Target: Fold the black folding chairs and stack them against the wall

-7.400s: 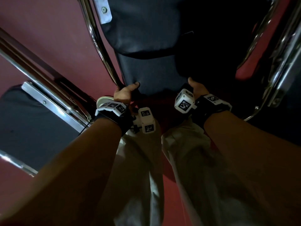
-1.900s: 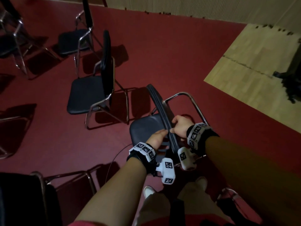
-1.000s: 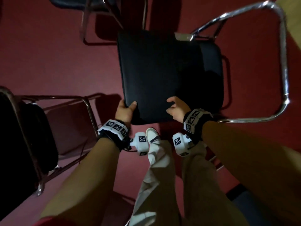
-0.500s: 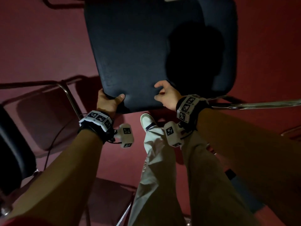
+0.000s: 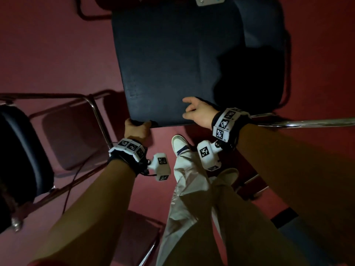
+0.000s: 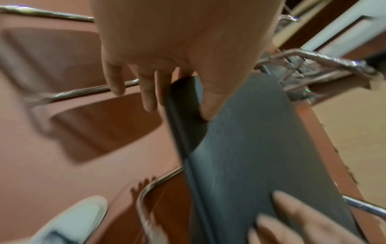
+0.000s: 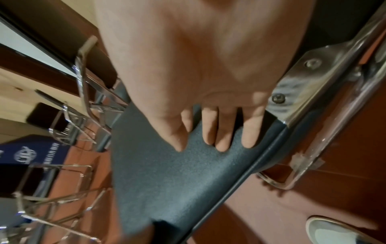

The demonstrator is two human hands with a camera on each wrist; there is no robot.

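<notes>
Left hand (image 5: 136,129) grips the black chair seat's (image 5: 172,60) near edge; right hand (image 5: 199,113) lies flat, fingers relaxed. The chair is probably heavy and stiff, best held by its chrome frame (image 5: 307,122).

We see a black seat (image 5: 172,60) with chrome tubing (image 5: 307,122) and a silver bracket (image 5: 210,0), over a dark red floor (image 5: 48,50). Our wristbands (image 5: 227,121) are white with black-and-white square markers. Our trousers (image 5: 192,189) are pale beige, and the shoe (image 5: 179,144) is white with a dark stripe; in the right wrist view, a blue sign (image 7: 31,153) carries white lettering.
</notes>
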